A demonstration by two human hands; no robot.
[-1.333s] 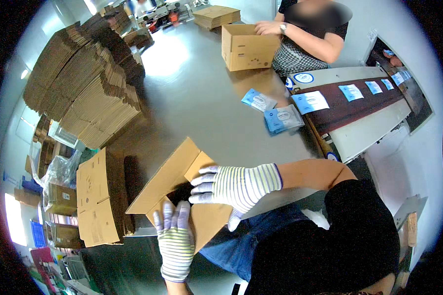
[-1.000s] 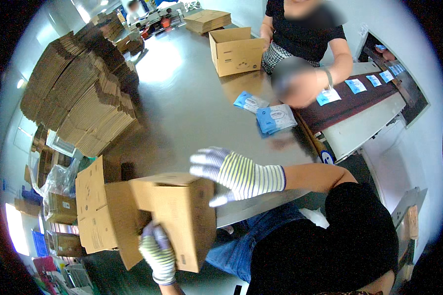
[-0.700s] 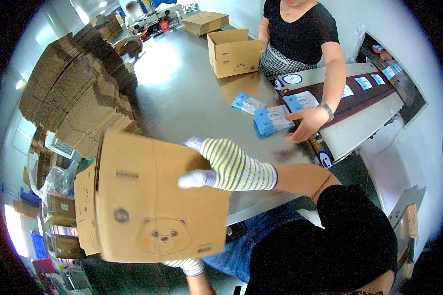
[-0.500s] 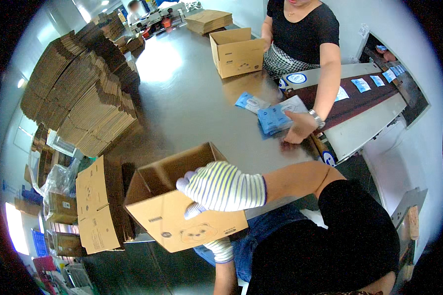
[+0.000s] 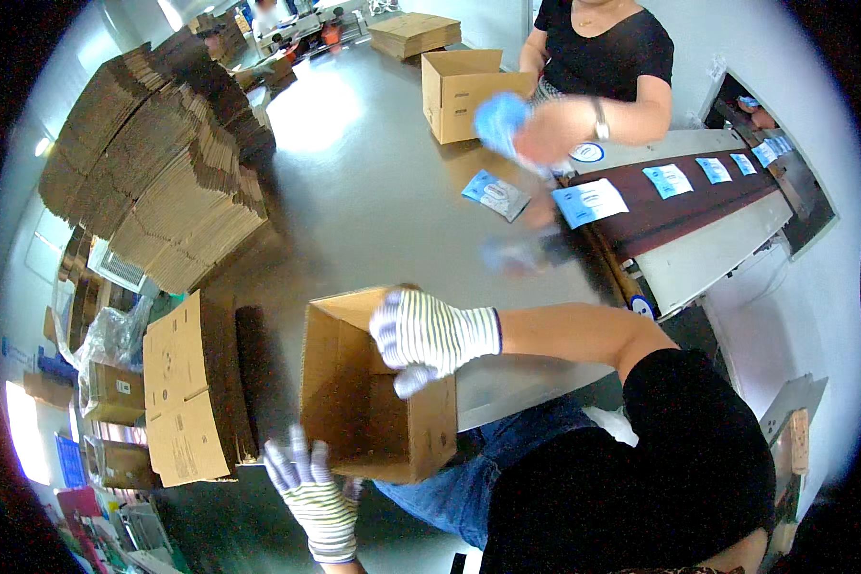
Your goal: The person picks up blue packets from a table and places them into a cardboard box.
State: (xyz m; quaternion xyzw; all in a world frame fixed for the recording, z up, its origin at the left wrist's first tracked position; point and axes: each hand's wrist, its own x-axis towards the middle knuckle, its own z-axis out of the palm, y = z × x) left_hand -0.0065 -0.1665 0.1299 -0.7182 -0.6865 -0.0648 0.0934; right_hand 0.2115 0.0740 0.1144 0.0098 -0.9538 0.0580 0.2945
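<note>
My right hand, in a striped knit glove, is closed over the rim of an open cardboard box. The box is tilted, with its mouth turned toward me, and its bare brown inside shows. Below the box's lower left corner, my left hand, gloved the same way, has its fingers spread and holds nothing. Its thumb side is close to the box; whether they touch I cannot tell. Just left of the box is a stack of flat folded cartons.
Tall piles of flattened cartons stand at left. Across the metal table, a co-worker's blurred hand holds blue packets beside another open box. A packet lies on the table; several ride a dark conveyor belt.
The box has been turned so its mouth faces me more. My left hand has come out from under it to the left, fingers spread. The co-worker has lifted packets toward the far box.
</note>
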